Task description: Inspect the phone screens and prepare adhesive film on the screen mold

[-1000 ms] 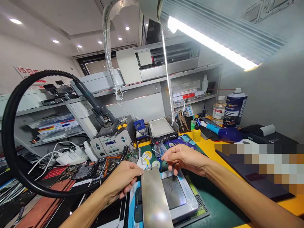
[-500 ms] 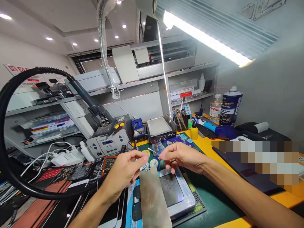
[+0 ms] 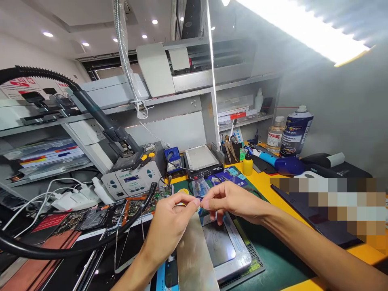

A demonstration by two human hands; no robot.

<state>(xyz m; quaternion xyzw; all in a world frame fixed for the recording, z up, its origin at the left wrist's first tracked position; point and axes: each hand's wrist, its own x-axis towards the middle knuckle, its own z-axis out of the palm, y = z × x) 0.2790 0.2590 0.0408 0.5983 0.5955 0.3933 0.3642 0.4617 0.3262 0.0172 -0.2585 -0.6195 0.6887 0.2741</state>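
Note:
My left hand and my right hand meet fingertip to fingertip above the work mat, both pinched. A thin pale stick showed in my right fingers half a second ago; the fingertips now hide most of it. What my left fingers grip, if anything, is hidden. Beneath the hands lies a long bare metal plate. To its right is a silvery tray-like block with a dark shiny panel. The lid of a small round tub peeks out behind my left hand.
A hot-air station with a looping black hose stands left, near phone parts and circuit boards. Behind are a heating plate and a yellow bottle. A spray can stands right. A bright lamp hangs overhead.
My left hand has moved right until its fingertips meet those of my right hand. The pale stick is now mostly covered. The camera view has shifted slightly.

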